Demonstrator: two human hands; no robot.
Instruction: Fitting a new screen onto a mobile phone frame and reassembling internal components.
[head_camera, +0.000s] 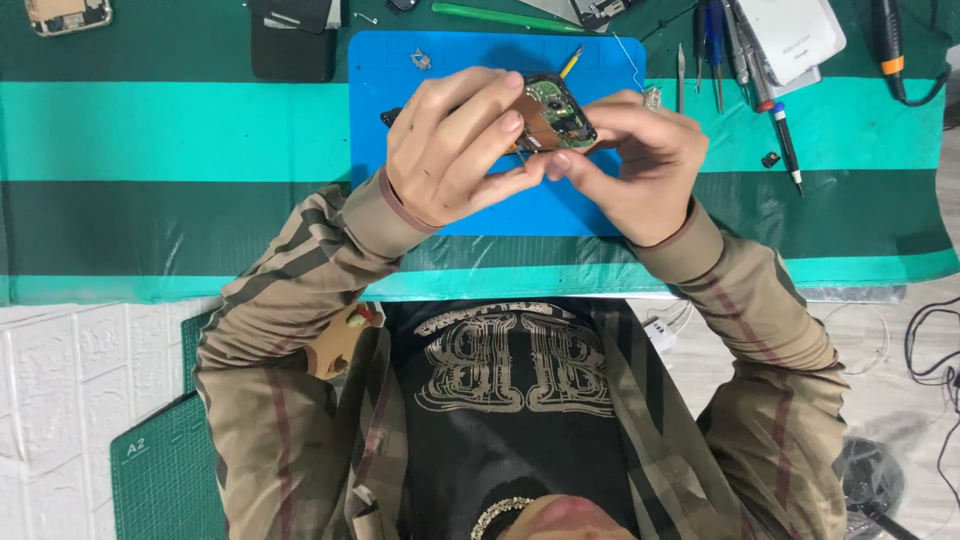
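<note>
On the left, the table (150, 130), covered in green and teal stripes, lies bare out to its near edge, with a dismantled phone (68, 14) at the far corner. A blue mat (420, 215) sits at centre. Above it the left hand (455, 145) curls around an opened phone body (553, 113), fingers over its edge; the right hand (640, 165) pinches its lower corner. Inside, green circuit board and a camera module show in a coppery frame. On the right lie tweezers and screwdrivers (735, 60), crowded close together.
</note>
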